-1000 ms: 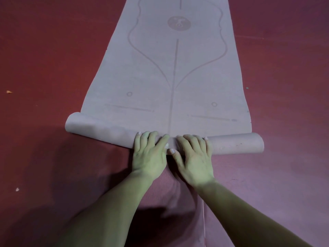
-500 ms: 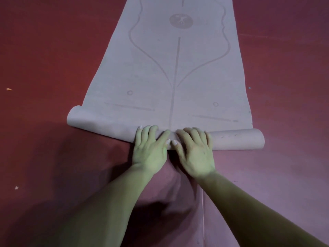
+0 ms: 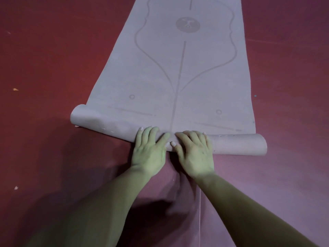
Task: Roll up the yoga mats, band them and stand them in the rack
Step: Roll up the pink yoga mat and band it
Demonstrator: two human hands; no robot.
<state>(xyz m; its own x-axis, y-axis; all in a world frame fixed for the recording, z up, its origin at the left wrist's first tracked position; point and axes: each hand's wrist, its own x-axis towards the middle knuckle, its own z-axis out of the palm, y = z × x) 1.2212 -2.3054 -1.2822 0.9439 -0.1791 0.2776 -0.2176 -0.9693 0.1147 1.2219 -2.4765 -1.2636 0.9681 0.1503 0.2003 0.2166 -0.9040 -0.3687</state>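
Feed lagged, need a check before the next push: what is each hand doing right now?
Left hand: open, fingers laid over the yoga mat roll, pressing it.
Right hand: open, pressing the same roll beside it.

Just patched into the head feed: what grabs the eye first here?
A pale yoga mat runs up the middle of the dark red floor, its near end wound into a slightly skewed roll. The left hand and right hand press side by side on the roll's middle, thumbs nearly touching. A round emblem marks the flat part near the top.
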